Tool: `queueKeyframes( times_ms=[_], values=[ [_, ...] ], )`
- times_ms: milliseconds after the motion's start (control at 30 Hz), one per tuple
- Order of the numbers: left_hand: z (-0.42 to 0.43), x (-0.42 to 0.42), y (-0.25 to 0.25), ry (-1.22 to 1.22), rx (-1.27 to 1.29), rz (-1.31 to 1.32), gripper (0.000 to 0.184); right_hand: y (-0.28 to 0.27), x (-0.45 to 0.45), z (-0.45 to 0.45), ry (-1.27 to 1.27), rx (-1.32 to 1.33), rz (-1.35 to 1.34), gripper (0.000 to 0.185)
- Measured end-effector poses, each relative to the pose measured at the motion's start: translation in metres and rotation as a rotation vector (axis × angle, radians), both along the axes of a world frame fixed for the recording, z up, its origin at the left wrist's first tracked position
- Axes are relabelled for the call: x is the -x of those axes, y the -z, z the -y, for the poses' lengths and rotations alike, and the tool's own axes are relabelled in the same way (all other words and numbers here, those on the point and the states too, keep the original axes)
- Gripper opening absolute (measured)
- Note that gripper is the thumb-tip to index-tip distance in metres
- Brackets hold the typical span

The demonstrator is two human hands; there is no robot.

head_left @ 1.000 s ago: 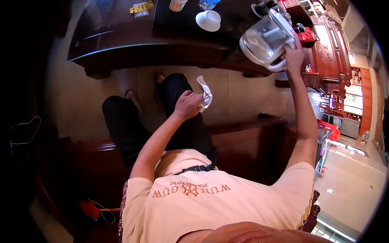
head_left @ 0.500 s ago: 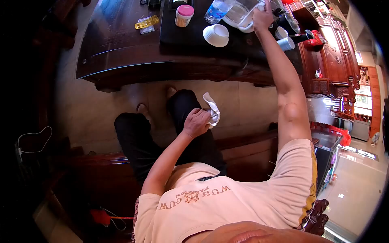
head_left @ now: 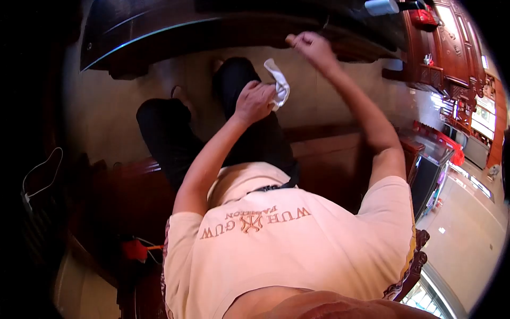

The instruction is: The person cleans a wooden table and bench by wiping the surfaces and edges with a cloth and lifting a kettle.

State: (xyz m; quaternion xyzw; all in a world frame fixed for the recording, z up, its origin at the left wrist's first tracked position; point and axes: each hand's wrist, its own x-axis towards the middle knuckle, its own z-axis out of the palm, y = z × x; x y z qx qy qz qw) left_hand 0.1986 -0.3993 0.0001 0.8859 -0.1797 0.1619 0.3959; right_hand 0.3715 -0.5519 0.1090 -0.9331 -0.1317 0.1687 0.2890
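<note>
My left hand (head_left: 256, 101) is closed around a crumpled white cloth (head_left: 280, 87), held above my right knee. One strip of the cloth sticks up past my fingers, and the part inside the grip is hidden. My right hand (head_left: 317, 50) is in the air just in front of the dark wooden table (head_left: 212, 40), slightly blurred. Its fingers are drawn together, and a small orange-brown spot shows at their tips. What that spot is, I cannot make out.
A white cup (head_left: 381, 7) is on the table at the top right edge of view. My legs in black trousers (head_left: 164, 127) are below the table's front edge. Carved wooden furniture (head_left: 451, 37) stands to the right. A white cable (head_left: 45, 173) hangs at the left.
My right hand has left the white container on the table and come back toward me. My left hand still holds the cloth. The view has tilted down, so most tabletop items are out of sight.
</note>
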Motion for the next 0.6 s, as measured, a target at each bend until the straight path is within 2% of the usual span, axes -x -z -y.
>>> queueKeyframes(
  times_ms=[67,133,200,233,367,433,500,533,567,600],
  values=[
    [0.0,0.005,0.005,-0.006,-0.038,-0.004,0.031,0.042,0.056,0.002,0.035,-0.153,-0.252,0.053],
    [0.004,-0.003,0.005,-0.018,-0.074,0.035,0.031,0.061,0.097,-0.003,0.039,-0.371,-0.173,0.059],
    [0.005,0.001,0.006,-0.026,-0.109,0.076,0.031,0.084,0.106,0.005,0.084,-0.427,-0.368,0.057],
    [0.002,0.001,0.003,0.018,-0.168,0.058,0.034,0.087,0.11,0.005,0.127,-0.488,-0.384,0.046],
    [0.001,0.003,-0.003,-0.001,-0.079,-0.02,0.039,0.137,0.092,0.034,0.554,-0.677,-0.244,0.03],
    [0.001,0.001,-0.007,-0.01,-0.075,0.031,0.035,0.103,0.071,0.051,0.82,-0.635,-0.27,0.028],
    [0.002,0.001,-0.005,-0.016,-0.117,0.031,0.03,0.112,0.029,0.091,1.094,-0.781,-0.323,0.027],
    [0.002,0.0,-0.004,-0.007,-0.102,0.045,0.027,0.103,0.008,0.102,1.279,-0.987,-0.306,0.028],
    [0.003,-0.001,-0.003,0.001,-0.088,0.058,0.025,0.087,-0.01,0.111,1.27,-1.083,-0.231,0.029],
    [0.004,-0.003,-0.003,0.008,-0.073,0.07,0.022,0.086,-0.028,0.128,1.159,-1.191,-0.099,0.028]
  ],
)
